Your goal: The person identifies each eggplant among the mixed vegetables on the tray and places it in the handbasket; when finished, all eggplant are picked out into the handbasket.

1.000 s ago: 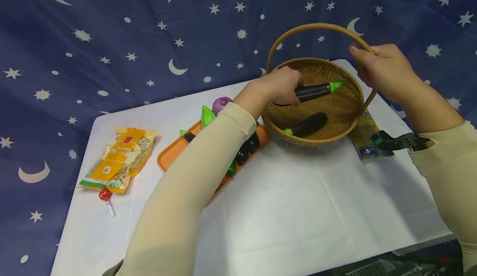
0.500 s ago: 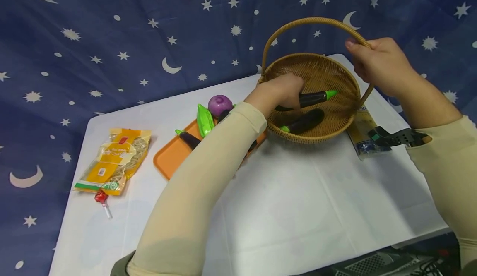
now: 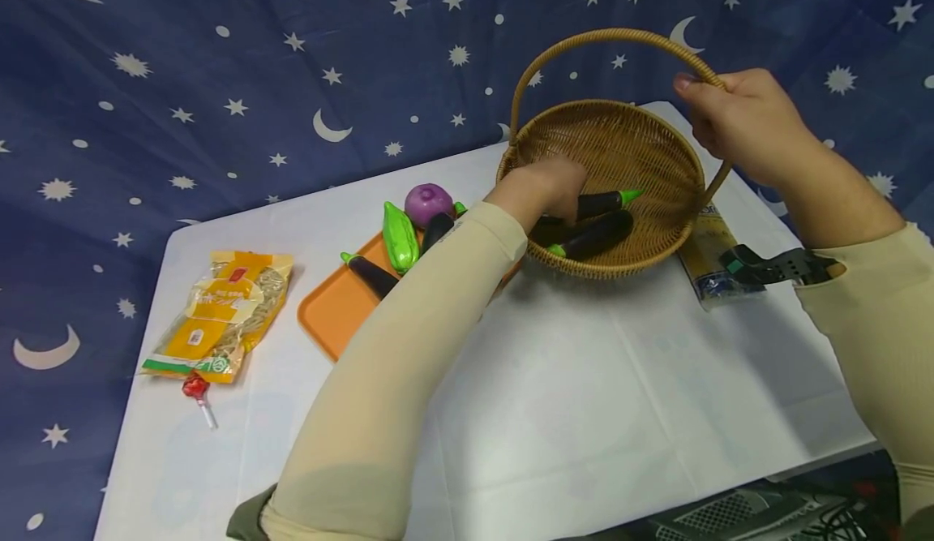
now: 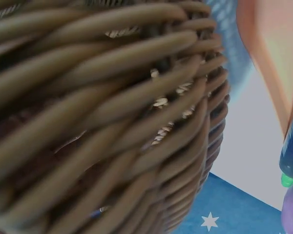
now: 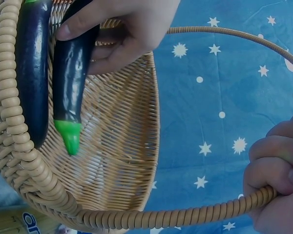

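Observation:
My left hand (image 3: 543, 188) reaches inside the wicker basket (image 3: 649, 131), gripping a dark toy eggplant (image 3: 600, 204) with a bright green tip. In the right wrist view the thumb and fingers of that hand pinch this eggplant (image 5: 71, 87) from both sides. A second eggplant (image 3: 601, 235) lies beside it on the basket floor. My right hand (image 3: 751, 123) holds the right side of the basket's arched handle (image 3: 620, 36), fingers curled round it. Close-up basket weave (image 4: 112, 117) covers most of the left wrist view, hiding the left hand's work there.
An orange tray (image 3: 332, 314) with an eggplant (image 3: 372, 276), a green vegetable (image 3: 400, 237) and others is partly behind my left sleeve. A purple onion (image 3: 428, 204) sits at its far end. A yellow food bag (image 3: 226, 306) and lollipop (image 3: 195, 387) lie left; another packet (image 3: 711, 257) is right.
My left hand has lowered the eggplant deeper into the basket, down close beside the second one. The right hand keeps its hold on the handle. The head view has shifted slightly.

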Available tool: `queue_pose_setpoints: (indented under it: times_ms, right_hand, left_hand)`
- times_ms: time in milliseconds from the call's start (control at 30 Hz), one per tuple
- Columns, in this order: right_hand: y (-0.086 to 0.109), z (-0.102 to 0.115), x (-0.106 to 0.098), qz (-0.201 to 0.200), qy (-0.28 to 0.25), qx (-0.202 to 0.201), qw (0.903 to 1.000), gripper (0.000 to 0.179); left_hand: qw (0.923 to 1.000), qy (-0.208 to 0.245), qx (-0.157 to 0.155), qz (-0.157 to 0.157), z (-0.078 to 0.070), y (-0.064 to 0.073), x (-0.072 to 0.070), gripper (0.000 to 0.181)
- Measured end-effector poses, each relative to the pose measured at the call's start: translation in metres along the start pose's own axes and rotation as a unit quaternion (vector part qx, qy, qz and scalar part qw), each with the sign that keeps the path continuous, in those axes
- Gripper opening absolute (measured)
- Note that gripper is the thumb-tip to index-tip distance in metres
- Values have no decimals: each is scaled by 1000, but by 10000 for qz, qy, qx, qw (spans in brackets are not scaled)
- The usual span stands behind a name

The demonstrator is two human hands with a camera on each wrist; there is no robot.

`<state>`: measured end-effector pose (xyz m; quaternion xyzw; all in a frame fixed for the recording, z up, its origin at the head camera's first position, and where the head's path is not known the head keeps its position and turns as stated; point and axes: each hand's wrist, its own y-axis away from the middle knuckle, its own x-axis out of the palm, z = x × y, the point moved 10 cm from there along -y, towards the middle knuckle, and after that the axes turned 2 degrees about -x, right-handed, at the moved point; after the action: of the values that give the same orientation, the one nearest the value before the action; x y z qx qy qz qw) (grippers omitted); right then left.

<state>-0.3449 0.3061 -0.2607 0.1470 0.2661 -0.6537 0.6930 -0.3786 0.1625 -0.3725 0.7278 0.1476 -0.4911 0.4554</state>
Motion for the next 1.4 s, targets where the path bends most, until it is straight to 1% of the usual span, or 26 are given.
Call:
queue_pose_setpoints:
  times_ms: [133, 300, 400, 500, 600, 700, 800, 867, 1000, 1100, 1167, 1300, 1400]
  right_hand:
    - [0, 1, 0, 11, -138, -33, 9999, 66]
    - [0, 0, 1, 28, -211, -42, 9998, 66]
    - [0, -1, 0, 20, -158, -51, 9999, 66]
    - [0, 1, 1, 27, -84, -67, 9999, 67]
    - [0, 2, 1, 48, -19, -27, 10000, 67]
    - [0, 2, 1, 74, 27, 29, 10000, 68]
    - [1, 2, 1, 90, 42, 84, 9999, 69]
    - [1, 1, 2, 108, 34, 127, 9999, 69]
    - [1, 1, 3, 135, 57, 173, 9997, 68]
    - [0, 2, 2, 132, 45, 142, 9998, 67]
    - [0, 2, 3, 128, -51, 133, 9998, 66]
    - [0, 2, 4, 128, -169, 84, 9997, 66]
    - [0, 2, 4, 140, -191, 89, 9997, 65]
  left_hand:
    - [9998, 56, -89, 191, 1, -1, 4, 47]
    - [9996, 118, -110, 249, 3, 0, 7, 56]
    - [9996, 63, -77, 264, 4, 1, 7, 52]
    - [9998, 51, -23, 211, 6, 5, 4, 43]
    - [9999, 71, 8, 117, 8, 11, -2, 43]
    - [9998, 150, 111, -33, 9, 19, -10, 39]
    - [9989, 260, 275, -269, 12, 25, -17, 32]
    - [9980, 345, 330, -406, 16, 30, -22, 32]
    - [9958, 515, 372, -666, 25, 41, -30, 40]
    - [9942, 611, 394, -795, 32, 51, -37, 45]
    - [9935, 661, 391, -841, 36, 58, -41, 48]
    - [9922, 639, 387, -1002, 46, 76, -50, 55]
    - [9909, 658, 316, -1129, 57, 91, -55, 54]
